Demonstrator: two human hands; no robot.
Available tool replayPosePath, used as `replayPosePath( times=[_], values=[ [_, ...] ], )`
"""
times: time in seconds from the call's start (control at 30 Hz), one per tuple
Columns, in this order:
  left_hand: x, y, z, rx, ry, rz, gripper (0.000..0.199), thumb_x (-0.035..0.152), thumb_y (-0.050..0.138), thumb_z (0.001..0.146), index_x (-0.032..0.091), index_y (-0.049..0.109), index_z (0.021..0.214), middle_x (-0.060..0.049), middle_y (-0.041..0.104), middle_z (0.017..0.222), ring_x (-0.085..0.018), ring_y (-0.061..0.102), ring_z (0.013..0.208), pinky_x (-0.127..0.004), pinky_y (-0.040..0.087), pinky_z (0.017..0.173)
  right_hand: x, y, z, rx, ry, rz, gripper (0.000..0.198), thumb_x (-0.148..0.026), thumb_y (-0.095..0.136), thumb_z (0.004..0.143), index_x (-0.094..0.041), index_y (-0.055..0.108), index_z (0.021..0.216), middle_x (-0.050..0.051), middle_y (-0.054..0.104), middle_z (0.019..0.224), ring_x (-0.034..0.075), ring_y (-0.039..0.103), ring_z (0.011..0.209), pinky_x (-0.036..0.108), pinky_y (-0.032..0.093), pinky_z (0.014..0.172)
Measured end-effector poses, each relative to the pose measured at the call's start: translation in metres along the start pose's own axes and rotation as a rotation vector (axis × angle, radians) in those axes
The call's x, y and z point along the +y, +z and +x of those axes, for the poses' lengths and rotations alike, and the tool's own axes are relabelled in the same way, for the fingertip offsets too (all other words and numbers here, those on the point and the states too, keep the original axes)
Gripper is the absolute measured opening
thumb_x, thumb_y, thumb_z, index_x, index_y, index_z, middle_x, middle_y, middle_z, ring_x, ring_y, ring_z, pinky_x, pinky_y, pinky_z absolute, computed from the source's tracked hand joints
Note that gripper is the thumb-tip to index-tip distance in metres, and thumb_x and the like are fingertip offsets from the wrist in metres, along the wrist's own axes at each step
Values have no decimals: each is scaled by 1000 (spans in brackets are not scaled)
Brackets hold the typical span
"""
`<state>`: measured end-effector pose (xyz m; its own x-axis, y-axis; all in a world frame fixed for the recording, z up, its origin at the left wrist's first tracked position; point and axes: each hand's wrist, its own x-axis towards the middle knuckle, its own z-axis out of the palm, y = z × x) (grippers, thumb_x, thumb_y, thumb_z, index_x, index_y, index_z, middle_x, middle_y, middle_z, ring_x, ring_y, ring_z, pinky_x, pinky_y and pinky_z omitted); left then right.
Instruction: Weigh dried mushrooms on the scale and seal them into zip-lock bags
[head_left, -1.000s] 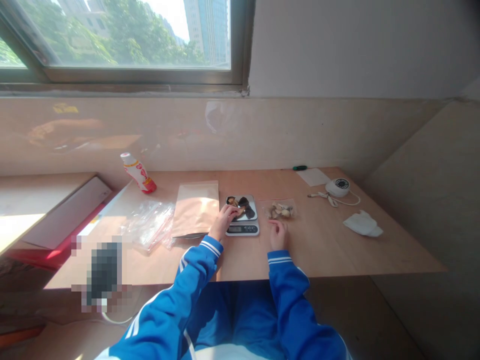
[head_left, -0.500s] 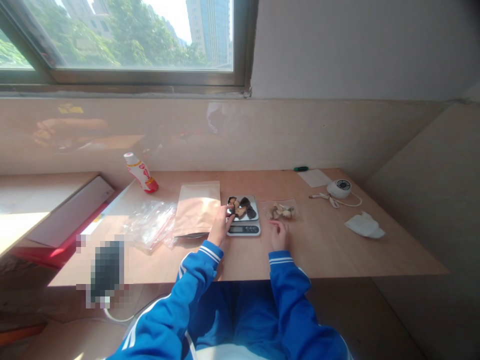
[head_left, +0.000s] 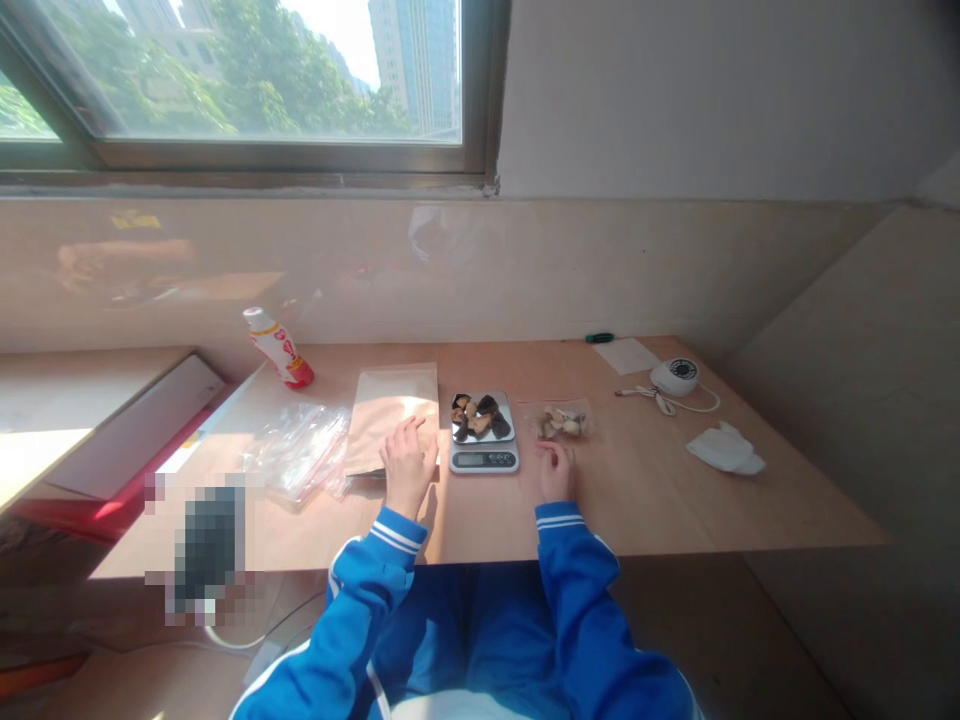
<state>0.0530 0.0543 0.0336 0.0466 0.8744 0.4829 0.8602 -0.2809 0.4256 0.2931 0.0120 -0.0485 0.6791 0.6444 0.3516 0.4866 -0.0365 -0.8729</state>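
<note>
On the pan of a small digital kitchen scale (head_left: pixel 486 461) lie several dark brown and tan dried pieces (head_left: pixel 480 417) that look like mushrooms. My left hand (head_left: pixel 409 465) is left of the scale, over the lower right part of a brown paper pouch (head_left: pixel 391 392), fingers spread and holding nothing. Just right of the scale a small clear plastic bag (head_left: pixel 564 421) holds paler dried pieces. My right hand (head_left: pixel 557 472) rests on the table at that bag's near edge, its fingers curled in. What is between its fingertips, if anything, is too small to make out.
Clear zip bags (head_left: pixel 300 455) lie left of the pouch, with a red and white bottle (head_left: pixel 279 350) behind. Toward the right are a white camera (head_left: pixel 679 376) with its cable, a crumpled tissue (head_left: pixel 726 449), a paper sheet (head_left: pixel 626 356) and a green-handled tool (head_left: pixel 599 338).
My left hand has left the pieces on the scale and moved left over the paper pouch, its fingers empty. My right hand has stayed beside the small bag.
</note>
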Motion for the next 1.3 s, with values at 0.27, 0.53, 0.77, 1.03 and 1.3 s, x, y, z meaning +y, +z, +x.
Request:
replayPosePath(
  times=[0.27, 0.53, 0.77, 1.03, 1.3],
  values=[
    [-36, 6, -20, -53, -96, 260, 52, 43, 46, 87, 13, 47, 130, -19, 45, 136, -37, 44, 116, -52, 36, 93, 0, 0, -1, -7, -6, 5, 27, -26, 41, 77, -17, 66, 77, 7, 55, 83, 18, 51, 71, 31, 43, 70],
    [-55, 24, 23, -59, -131, 158, 47, 38, 45, 88, 15, 48, 129, -17, 44, 139, -33, 41, 125, -48, 29, 103, 3, -1, 0, -22, -40, -19, 27, -26, 41, 79, -17, 66, 79, 8, 55, 84, 19, 52, 76, 32, 45, 70],
    [-59, 18, 4, 193, -150, -31, 35, 29, 43, 88, 13, 54, 117, -16, 49, 130, -27, 45, 121, -43, 34, 103, -8, 3, -2, -72, -184, -120, 28, -31, 43, 85, -17, 66, 94, 10, 52, 96, 23, 53, 93, 39, 46, 81],
    [-89, 4, -44, 256, -282, -87, 20, 21, 44, 82, 18, 60, 92, -10, 60, 98, -23, 57, 99, -39, 43, 94, -49, 43, 8, -194, -291, -439, 40, -37, 64, 73, -17, 61, 108, 14, 47, 114, 31, 46, 101, 47, 39, 85],
    [-87, 0, -46, 171, -377, -159, 20, 21, 41, 82, 19, 59, 90, -8, 59, 96, -20, 57, 90, -31, 49, 78, -50, 33, 12, -85, -255, -364, 26, -33, 58, 76, -18, 62, 97, 11, 57, 102, 27, 50, 96, 41, 39, 82]
  ],
)
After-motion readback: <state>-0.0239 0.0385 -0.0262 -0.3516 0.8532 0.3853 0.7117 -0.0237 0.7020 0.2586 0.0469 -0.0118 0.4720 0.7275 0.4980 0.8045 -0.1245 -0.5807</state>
